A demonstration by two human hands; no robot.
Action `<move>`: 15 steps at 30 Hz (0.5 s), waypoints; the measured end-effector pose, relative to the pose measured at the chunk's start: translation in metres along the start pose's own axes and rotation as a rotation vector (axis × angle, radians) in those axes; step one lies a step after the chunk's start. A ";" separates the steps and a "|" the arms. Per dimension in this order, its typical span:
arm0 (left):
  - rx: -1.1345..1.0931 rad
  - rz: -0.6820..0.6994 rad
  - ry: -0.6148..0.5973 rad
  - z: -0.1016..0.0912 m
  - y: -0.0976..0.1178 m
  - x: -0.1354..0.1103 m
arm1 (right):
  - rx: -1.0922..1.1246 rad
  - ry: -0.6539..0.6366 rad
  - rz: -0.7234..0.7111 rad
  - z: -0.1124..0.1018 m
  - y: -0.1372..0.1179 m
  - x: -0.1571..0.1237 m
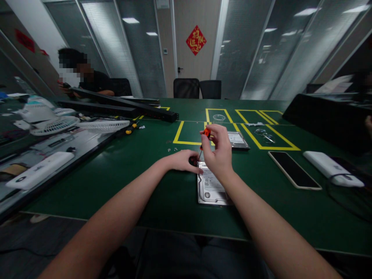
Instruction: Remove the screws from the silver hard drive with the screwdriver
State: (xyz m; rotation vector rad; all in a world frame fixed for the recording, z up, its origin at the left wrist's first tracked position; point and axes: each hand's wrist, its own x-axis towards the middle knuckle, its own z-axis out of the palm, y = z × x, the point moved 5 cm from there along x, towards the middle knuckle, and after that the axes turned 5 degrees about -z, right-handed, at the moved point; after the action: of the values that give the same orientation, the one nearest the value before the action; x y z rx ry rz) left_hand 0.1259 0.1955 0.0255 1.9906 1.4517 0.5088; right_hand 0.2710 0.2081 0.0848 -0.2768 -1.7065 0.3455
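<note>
A silver hard drive (212,190) with a white label lies flat on the green table in front of me. My right hand (217,149) grips a screwdriver (206,132) by its orange and black handle. Its thin shaft slants down to the far left corner of the drive. At that same corner, my left hand (184,161) has its thumb pressed on the drive's edge, with the fingers curled behind. A small dark object (192,159) shows between that thumb and fingers; its kind is unclear. My right hand and forearm cover the drive's right part.
Behind my right hand lies a second hard drive (238,140). Tiny pieces (172,149) lie left of it; a clear cup (219,117) stands farther back. To the right are a phone (294,169) and a white device (331,168); fan parts (58,120) crowd the left. A person (95,79) sits there.
</note>
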 end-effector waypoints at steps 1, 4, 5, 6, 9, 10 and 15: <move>-0.002 0.003 -0.002 0.000 0.000 0.000 | -0.003 0.000 -0.003 0.000 0.000 0.000; 0.003 0.009 -0.006 0.000 0.001 0.000 | -0.029 0.009 -0.021 -0.001 -0.001 0.001; 0.007 0.009 -0.008 0.000 0.001 0.000 | -0.042 0.011 -0.028 -0.002 -0.002 0.001; 0.011 0.008 -0.008 0.000 0.001 0.000 | -0.053 0.013 -0.035 -0.003 -0.004 0.002; 0.013 0.003 -0.010 0.000 0.000 0.000 | -0.063 0.015 -0.060 -0.004 -0.009 0.004; 0.010 0.001 -0.009 0.000 -0.001 0.000 | -0.061 0.014 -0.066 -0.004 -0.011 0.004; 0.000 0.000 -0.005 0.001 -0.003 0.000 | -0.043 -0.002 -0.064 -0.005 -0.016 0.006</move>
State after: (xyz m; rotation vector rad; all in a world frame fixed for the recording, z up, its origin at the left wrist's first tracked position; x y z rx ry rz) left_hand 0.1243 0.1960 0.0229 1.9905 1.4487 0.5042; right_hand 0.2751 0.1954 0.0968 -0.2527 -1.7224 0.2620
